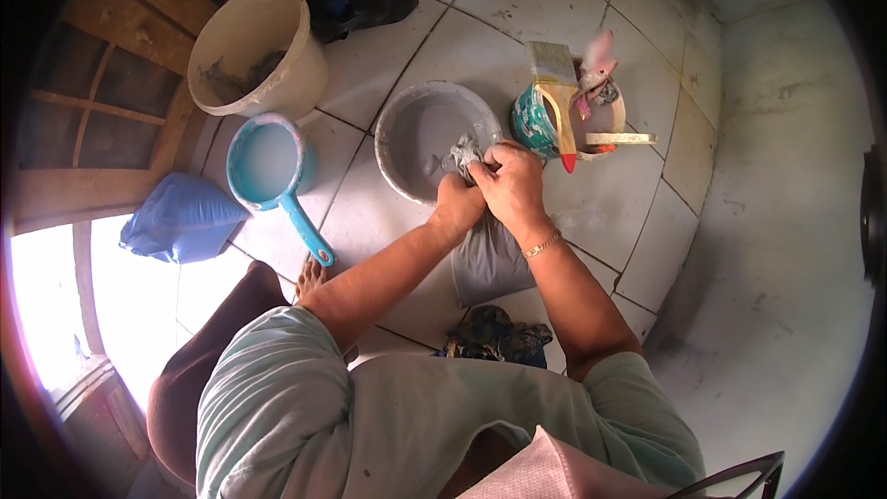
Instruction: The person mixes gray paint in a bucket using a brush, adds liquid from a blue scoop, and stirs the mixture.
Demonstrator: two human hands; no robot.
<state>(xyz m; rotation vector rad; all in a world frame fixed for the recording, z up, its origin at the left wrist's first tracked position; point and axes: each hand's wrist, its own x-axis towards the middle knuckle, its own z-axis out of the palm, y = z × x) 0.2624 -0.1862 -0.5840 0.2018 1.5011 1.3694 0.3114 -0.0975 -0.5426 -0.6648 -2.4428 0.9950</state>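
Note:
A grey-filled plastic bag [492, 270] lies on the tiles in front of me, its twisted neck running up between my hands. My left hand [458, 204] is closed on the gathered plastic. Right beside it, my right hand [514, 183] also pinches the neck, with fingers curled. Crumpled pale plastic sticks out beyond the fingers, over the near right rim of a round bucket [386, 150]. Grey residue coats the inside of that bucket, and a wet-looking patch shows at its bottom.
A blue dipper [297, 226] with milky liquid, a cream bucket [309, 65] and a blue bag [180, 219] are on the left. At right, a wide paintbrush [553, 69] rests across a green-and-white pot [529, 120]. A dark bundle [494, 337] lies close to me; a wall [767, 222] rises right.

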